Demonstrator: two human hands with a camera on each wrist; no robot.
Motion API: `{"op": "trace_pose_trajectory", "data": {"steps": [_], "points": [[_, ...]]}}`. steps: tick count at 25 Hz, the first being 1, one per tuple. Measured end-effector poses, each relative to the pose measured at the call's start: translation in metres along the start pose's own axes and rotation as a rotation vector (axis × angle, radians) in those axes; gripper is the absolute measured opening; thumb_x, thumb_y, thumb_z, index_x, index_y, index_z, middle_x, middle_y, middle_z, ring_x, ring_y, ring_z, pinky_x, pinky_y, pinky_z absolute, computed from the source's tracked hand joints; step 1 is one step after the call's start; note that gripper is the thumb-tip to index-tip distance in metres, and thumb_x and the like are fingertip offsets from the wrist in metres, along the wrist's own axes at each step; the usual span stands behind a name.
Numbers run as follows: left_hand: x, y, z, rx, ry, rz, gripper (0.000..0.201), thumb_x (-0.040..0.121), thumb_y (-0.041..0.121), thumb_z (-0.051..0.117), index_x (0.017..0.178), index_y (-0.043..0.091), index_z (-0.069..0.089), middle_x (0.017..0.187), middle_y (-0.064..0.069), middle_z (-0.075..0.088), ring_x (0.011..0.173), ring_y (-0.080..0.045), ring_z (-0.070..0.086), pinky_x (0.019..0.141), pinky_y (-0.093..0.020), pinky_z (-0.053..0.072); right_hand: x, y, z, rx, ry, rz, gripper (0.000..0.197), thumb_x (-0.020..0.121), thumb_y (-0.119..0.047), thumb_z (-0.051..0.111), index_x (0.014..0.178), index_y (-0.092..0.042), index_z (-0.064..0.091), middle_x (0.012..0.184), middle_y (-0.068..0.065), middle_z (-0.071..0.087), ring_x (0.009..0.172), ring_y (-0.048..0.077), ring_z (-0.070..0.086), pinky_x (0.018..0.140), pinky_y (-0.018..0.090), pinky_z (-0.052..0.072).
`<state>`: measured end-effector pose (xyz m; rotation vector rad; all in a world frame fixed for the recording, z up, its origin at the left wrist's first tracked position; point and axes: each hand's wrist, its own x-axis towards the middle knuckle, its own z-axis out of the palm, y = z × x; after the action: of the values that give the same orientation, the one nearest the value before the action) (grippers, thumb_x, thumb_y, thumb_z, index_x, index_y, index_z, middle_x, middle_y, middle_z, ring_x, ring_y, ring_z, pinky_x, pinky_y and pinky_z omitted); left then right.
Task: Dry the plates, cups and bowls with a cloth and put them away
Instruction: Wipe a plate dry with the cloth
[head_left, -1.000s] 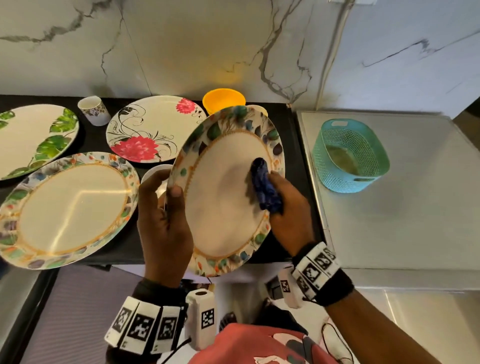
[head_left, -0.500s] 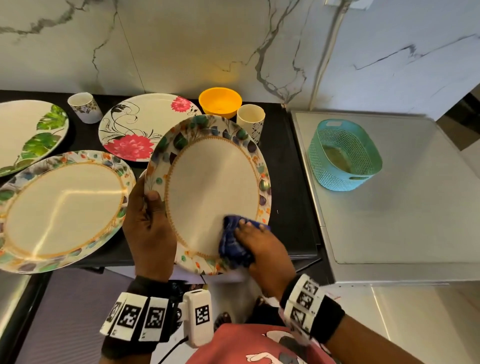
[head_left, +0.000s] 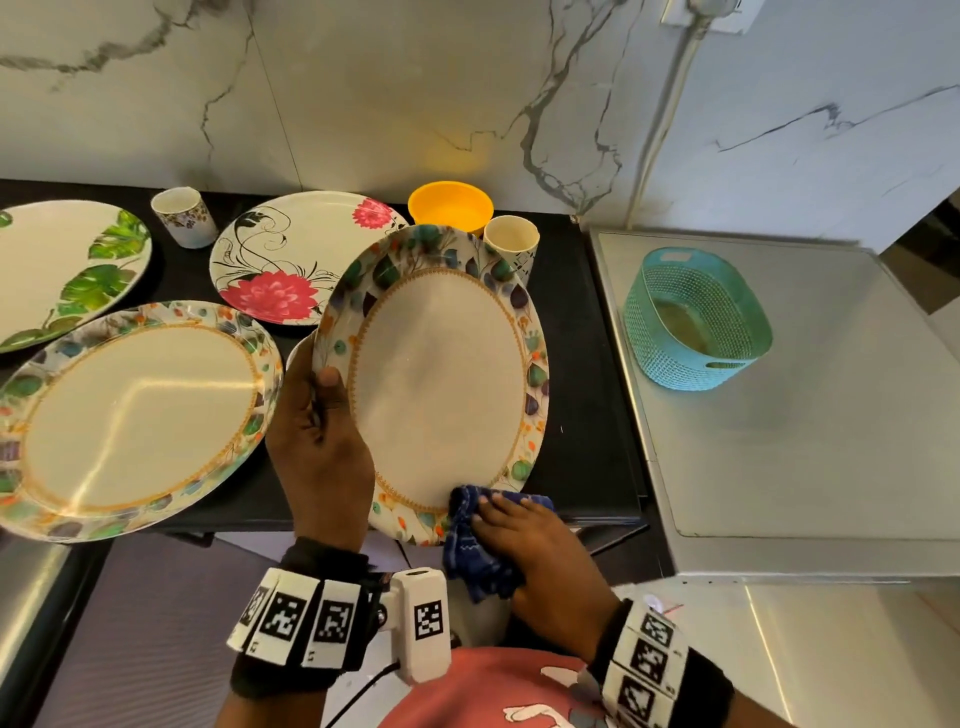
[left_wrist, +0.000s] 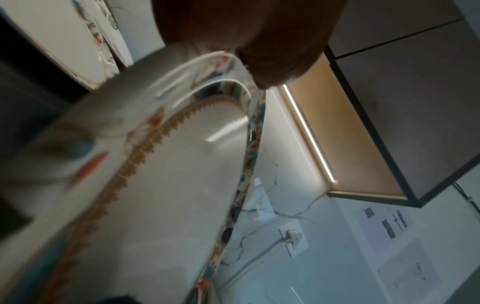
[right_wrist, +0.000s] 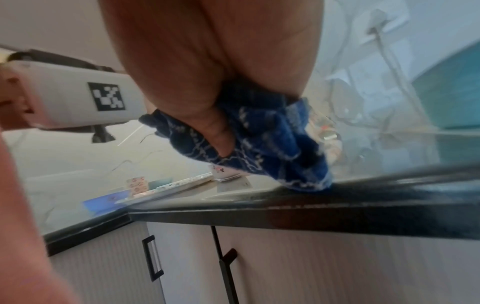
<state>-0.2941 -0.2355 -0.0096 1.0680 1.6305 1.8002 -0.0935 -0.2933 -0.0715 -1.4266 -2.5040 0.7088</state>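
Observation:
I hold a leaf-rimmed plate (head_left: 441, 374) tilted over the black counter; my left hand (head_left: 319, 441) grips its left rim, thumb on the front face. The same plate (left_wrist: 161, 185) fills the left wrist view. My right hand (head_left: 524, 540) clutches a bunched blue cloth (head_left: 470, 545) and presses it on the plate's near rim. In the right wrist view the cloth (right_wrist: 259, 139) is wrapped round by thumb and fingers. On the counter lie a matching plate (head_left: 135, 415), a pink-flower plate (head_left: 291, 254) and a green-leaf plate (head_left: 57, 265). A yellow bowl (head_left: 449, 205) and two cups (head_left: 184, 215) (head_left: 511, 241) stand behind.
A teal mesh basket (head_left: 696, 317) stands on the steel surface (head_left: 805, 441) to the right of the black counter (head_left: 587, 415). Marble wall runs along the back. Cabinet doors with black handles (right_wrist: 153, 257) sit below the counter edge.
My right hand has wiped the cloth from the plate's centre-right down to its near rim. The left hand keeps its grip and the plate has tilted a little flatter.

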Motion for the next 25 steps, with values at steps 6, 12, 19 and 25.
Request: {"op": "trace_pose_trajectory", "data": {"steps": [6,12,19,25], "points": [[0.009,-0.013,-0.010,0.068,0.031,-0.061,0.036,0.103,0.022,0.043,0.134,0.008,0.055,0.121,-0.001,0.060,0.101,-0.007,0.058,0.078,-0.001,0.045,0.041,0.038,-0.018,-0.330,0.021,0.204,0.049,0.079,-0.012,0.052,0.127,-0.014,0.060,0.138,0.005,0.054,0.104,0.034,0.057,0.083,0.040,0.051],[0.000,-0.012,-0.009,0.037,0.056,-0.059,0.033,0.103,0.023,0.044,0.132,0.012,0.056,0.118,0.004,0.062,0.100,0.006,0.060,0.081,-0.007,0.049,0.052,0.051,-0.031,-0.299,-0.035,0.285,0.058,0.080,-0.011,0.055,0.136,-0.020,0.051,0.150,-0.002,0.041,0.115,0.029,0.045,0.094,0.038,0.043],[-0.005,-0.006,0.004,-0.017,0.039,-0.077,0.038,0.103,0.022,0.043,0.138,0.009,0.052,0.123,0.001,0.059,0.097,0.016,0.058,0.078,-0.003,0.047,0.005,-0.012,-0.005,-0.009,-0.016,0.015,0.055,0.080,-0.016,0.058,0.135,-0.017,0.055,0.141,-0.004,0.051,0.107,0.024,0.053,0.091,0.034,0.043],[-0.014,0.000,0.005,0.020,0.003,-0.072,0.041,0.100,0.029,0.044,0.136,0.013,0.053,0.122,0.003,0.060,0.103,-0.005,0.060,0.084,-0.008,0.050,0.043,0.064,-0.018,-0.155,0.037,0.318,0.050,0.082,-0.010,0.054,0.131,-0.020,0.055,0.138,-0.003,0.052,0.101,0.027,0.048,0.085,0.037,0.047]]}}
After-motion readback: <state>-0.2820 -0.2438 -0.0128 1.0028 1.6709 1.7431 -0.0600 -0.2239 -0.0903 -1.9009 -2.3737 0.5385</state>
